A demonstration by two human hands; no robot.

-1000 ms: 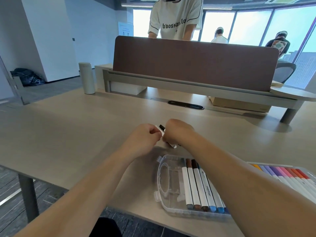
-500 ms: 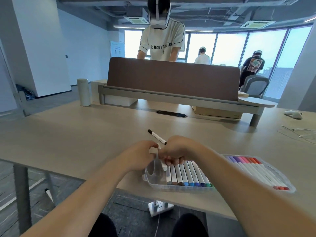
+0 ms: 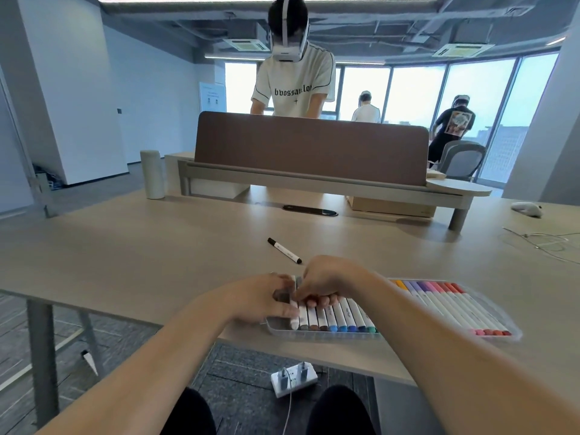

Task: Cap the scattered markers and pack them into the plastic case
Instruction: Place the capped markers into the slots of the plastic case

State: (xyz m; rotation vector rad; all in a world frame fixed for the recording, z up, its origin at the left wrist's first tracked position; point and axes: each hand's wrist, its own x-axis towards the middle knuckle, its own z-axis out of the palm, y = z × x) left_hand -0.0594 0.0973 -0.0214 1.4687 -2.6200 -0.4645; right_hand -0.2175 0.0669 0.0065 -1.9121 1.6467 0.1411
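Head view, left hand [image 3: 263, 298], right hand [image 3: 329, 277] grip marker [image 3: 294, 320], case [image 3: 314, 334] at table edge [image 3: 157, 309]

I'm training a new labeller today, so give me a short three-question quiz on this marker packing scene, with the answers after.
1. True or false: the black marker lies inside the plastic case.
2. What are the left hand and right hand doing? A. Handling a marker at the case's left end. B. Lifting the case off the desk. C. Picking up the black marker.
3. Fill in: the number of loose markers lying on the table outside the case is ___.
Key: 1 false; 2 A; 3 one.
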